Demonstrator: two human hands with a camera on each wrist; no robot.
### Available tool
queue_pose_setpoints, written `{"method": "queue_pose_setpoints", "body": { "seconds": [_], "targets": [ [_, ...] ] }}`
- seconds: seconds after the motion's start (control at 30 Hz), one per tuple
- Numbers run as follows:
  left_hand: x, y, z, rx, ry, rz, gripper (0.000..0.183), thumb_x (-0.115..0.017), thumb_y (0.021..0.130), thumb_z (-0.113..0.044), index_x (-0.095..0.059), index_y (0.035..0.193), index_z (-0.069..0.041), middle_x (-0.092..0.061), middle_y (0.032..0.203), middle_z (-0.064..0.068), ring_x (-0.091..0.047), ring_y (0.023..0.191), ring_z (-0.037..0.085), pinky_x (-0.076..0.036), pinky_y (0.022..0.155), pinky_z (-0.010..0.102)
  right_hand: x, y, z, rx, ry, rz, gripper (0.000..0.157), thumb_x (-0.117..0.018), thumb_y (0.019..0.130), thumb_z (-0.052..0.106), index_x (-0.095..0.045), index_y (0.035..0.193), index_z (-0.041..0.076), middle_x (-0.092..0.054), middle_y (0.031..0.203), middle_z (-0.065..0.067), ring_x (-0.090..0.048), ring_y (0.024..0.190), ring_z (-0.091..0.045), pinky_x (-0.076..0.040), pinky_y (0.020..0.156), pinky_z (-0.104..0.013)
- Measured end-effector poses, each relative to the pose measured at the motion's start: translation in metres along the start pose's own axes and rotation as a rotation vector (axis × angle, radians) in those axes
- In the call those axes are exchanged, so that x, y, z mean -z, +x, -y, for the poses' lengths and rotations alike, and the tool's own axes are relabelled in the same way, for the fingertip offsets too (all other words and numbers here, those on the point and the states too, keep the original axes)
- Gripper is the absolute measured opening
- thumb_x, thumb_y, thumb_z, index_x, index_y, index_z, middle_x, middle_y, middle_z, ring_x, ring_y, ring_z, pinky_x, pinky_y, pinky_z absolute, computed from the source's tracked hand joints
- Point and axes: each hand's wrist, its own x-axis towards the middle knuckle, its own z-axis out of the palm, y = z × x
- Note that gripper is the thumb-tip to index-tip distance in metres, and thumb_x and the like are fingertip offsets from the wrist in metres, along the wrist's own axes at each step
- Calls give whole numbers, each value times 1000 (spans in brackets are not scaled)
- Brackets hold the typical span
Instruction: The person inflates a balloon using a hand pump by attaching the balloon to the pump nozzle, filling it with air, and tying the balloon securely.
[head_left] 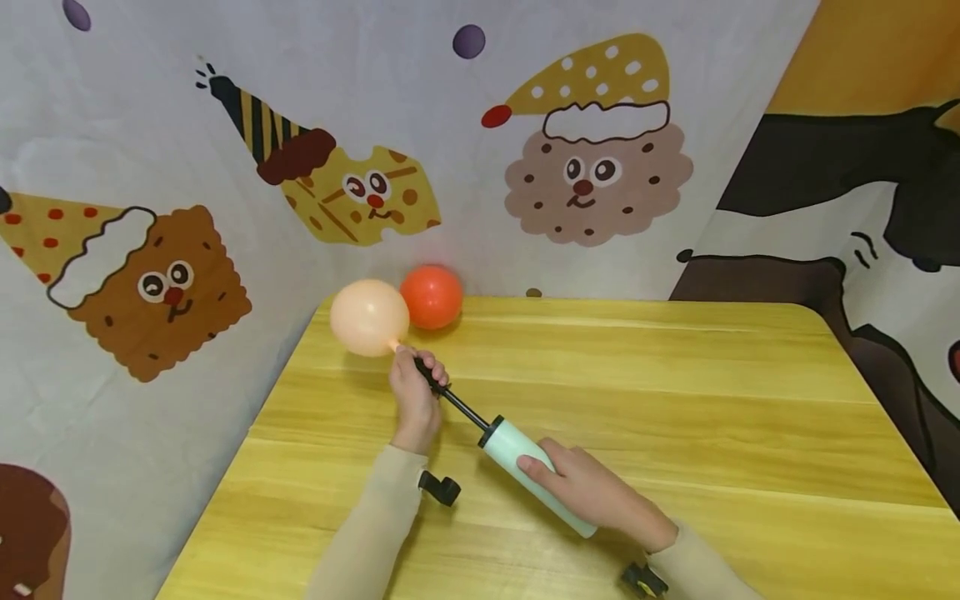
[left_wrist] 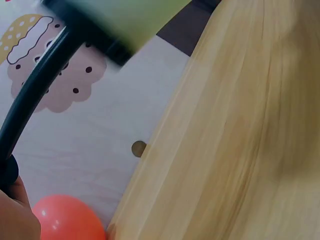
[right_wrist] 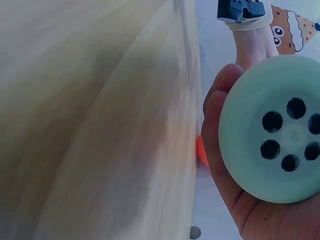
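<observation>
A mint-green hand pump point(head_left: 536, 475) with a black rod slants across the middle of the head view. My right hand point(head_left: 592, 487) grips its green barrel, and in the right wrist view the barrel's round end point(right_wrist: 292, 130) with several holes faces the camera. My left hand point(head_left: 416, 392) holds the pump's black handle end, where the neck of an inflated peach balloon point(head_left: 369, 318) meets it. The black rod point(left_wrist: 37, 85) shows between handle and barrel in the left wrist view. The balloon's neck is partly hidden by the left fingers.
An inflated red balloon point(head_left: 432, 297) rests at the table's back edge, right beside the peach one. The yellow wood-grain table point(head_left: 675, 392) spreads under both hands. Behind it hangs a white cloth point(head_left: 465, 167) printed with cartoon biscuits and cheese.
</observation>
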Motion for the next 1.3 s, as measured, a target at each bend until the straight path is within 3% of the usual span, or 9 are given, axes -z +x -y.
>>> {"method": "queue_pose_setpoints", "body": {
  "seconds": [0.17,0.47,0.87,1.1,1.3],
  "targets": [
    [1,8,-6,-3,-18,-25,33,-30,114,-23,-42,87,-10,-46,68,0,-42,50,11,-38,44,22,6,-13,-5,14,-30,-6,39,-45,110,48,-58,112,11,-57,76,4,-55,61,-10,-48,53,-29],
    [8,13,-14,-25,-75,-57,28,-31,114,-18,-41,88,-12,-45,68,0,-41,49,10,-37,43,20,16,-21,-16,48,18,75,31,-45,111,43,-55,105,15,-53,70,6,-51,56,-6,-46,51,-27],
    [5,-3,9,23,-26,-53,35,-30,115,-30,-42,88,-11,-46,68,-1,-41,49,9,-37,44,21,1,-6,-8,21,-17,28,39,-47,109,50,-55,105,13,-51,70,4,-51,56,-9,-45,49,-28],
    [-5,-19,19,58,5,-20,38,-28,115,-25,-45,84,-10,-45,68,-1,-41,50,10,-37,45,21,-4,11,6,7,-10,-6,51,-47,108,53,-59,116,5,-56,74,0,-56,61,-13,-48,51,-30],
    [-8,-33,28,95,30,1,37,-28,115,-25,-45,86,-11,-46,69,-1,-42,51,9,-38,46,20,-7,25,12,25,5,-22,50,-45,108,53,-59,111,5,-56,72,-2,-56,55,-14,-48,45,-32]
  ]
}}
